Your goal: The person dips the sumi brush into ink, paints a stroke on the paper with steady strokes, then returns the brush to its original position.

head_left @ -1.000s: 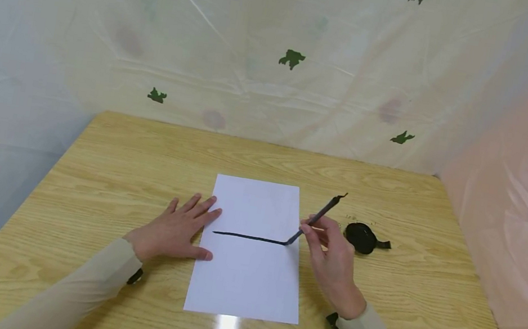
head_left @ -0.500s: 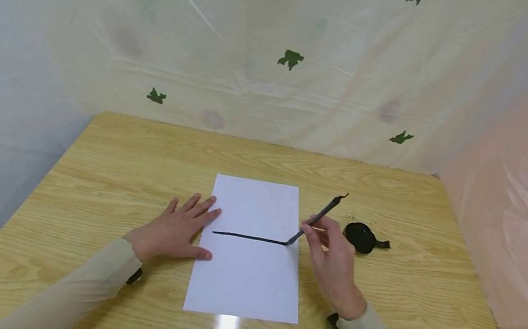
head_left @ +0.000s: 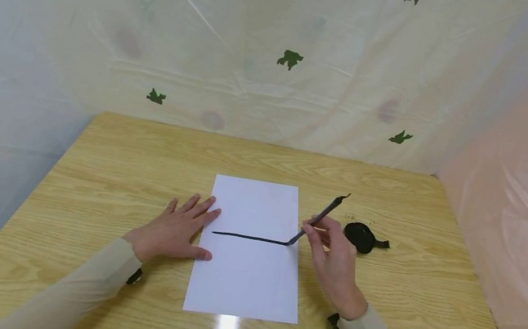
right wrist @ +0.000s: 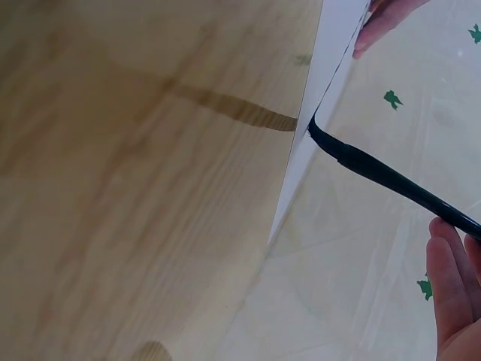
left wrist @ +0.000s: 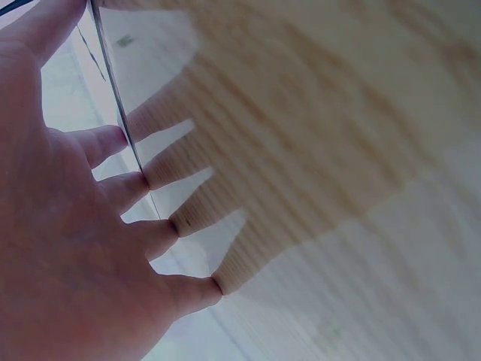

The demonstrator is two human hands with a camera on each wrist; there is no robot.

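Observation:
A white sheet of paper (head_left: pixel 246 281) lies upright on the wooden table, crossed at mid-height by a thin black line (head_left: pixel 248 237). My left hand (head_left: pixel 174 233) is spread flat at its left edge, fingertips and thumb on the margin. Between thumb and fingers, my right hand (head_left: pixel 335 260) pinches a dark ink brush (head_left: pixel 320 214), slanted with its looped end up and to the right. Its black tip (right wrist: pixel 322 139) bends against the paper at the line's right end, near the right edge. The left wrist view shows the left fingers (left wrist: pixel 161 237) stretched out.
Right of the paper, beyond the right hand, sits a round black ink dish (head_left: pixel 359 237) with a short handle. Small dark specks mark the table (head_left: pixel 427 302) behind it. Pale sheeting with green leaf-like shapes (head_left: pixel 290 59) hangs around the back and sides.
My right hand and the brush have crept very slightly rightward, the tip staying on the line's right end. The left hand and paper hold still.

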